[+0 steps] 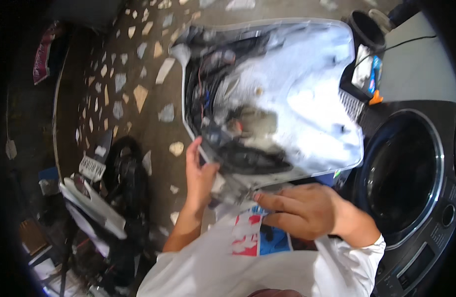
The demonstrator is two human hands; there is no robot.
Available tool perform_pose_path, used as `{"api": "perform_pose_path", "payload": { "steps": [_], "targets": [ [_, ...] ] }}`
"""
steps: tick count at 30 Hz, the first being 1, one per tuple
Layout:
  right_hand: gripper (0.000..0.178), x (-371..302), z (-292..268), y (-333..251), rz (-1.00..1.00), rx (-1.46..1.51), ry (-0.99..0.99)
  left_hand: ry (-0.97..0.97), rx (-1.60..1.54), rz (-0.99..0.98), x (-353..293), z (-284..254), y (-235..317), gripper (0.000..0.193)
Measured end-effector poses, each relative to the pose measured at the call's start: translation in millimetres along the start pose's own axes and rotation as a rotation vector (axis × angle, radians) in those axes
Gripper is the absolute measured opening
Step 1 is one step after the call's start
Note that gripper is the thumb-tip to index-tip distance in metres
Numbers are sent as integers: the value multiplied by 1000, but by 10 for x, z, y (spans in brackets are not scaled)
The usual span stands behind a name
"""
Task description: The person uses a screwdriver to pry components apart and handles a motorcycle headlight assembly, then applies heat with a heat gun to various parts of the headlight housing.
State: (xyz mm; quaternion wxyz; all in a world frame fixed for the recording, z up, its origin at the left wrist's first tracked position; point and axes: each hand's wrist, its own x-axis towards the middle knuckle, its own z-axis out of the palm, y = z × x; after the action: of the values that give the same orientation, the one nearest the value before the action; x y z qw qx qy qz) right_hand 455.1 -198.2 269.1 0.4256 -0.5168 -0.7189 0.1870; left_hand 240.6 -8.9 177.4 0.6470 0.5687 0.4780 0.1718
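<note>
A large whitish motor-scooter fairing panel (307, 94) is tilted in front of my body, its hollow inner side facing me. Dark smudges, black parts and thin wires show along its left part. My left hand (200, 173) grips the panel's near left rim, thumb on the inside and fingers around the edge. Close to the panel's near edge is my right hand (302, 210), its fingers curled together and blurred. The fingertips meet a small greyish part at that edge; what they pinch cannot be made out.
A front-loading washing machine (406, 173) stands close on the right. Behind it are a black bin (365, 29) and a grey surface (418, 62) with a dark cable. At left stands a motorbike (124, 173) with white panels. The floor (153, 123) has pale stone-chip patterning.
</note>
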Motion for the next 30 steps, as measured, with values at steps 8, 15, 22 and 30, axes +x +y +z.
{"api": "perform_pose_path", "payload": {
  "steps": [8,15,22,30],
  "targets": [
    [28,200,-164,-218,362,-136,34,-36,-88,38,124,-60,-10,80],
    [20,210,-415,-124,-243,-465,-251,-44,-181,64,100,-4,-21,80],
    [33,338,-432,-297,666,-35,-449,-49,-141,101,126,-25,-11,80],
    [37,161,-346,-189,-92,-638,-401,-66,-196,129,150,-32,-193,80]
  ]
}}
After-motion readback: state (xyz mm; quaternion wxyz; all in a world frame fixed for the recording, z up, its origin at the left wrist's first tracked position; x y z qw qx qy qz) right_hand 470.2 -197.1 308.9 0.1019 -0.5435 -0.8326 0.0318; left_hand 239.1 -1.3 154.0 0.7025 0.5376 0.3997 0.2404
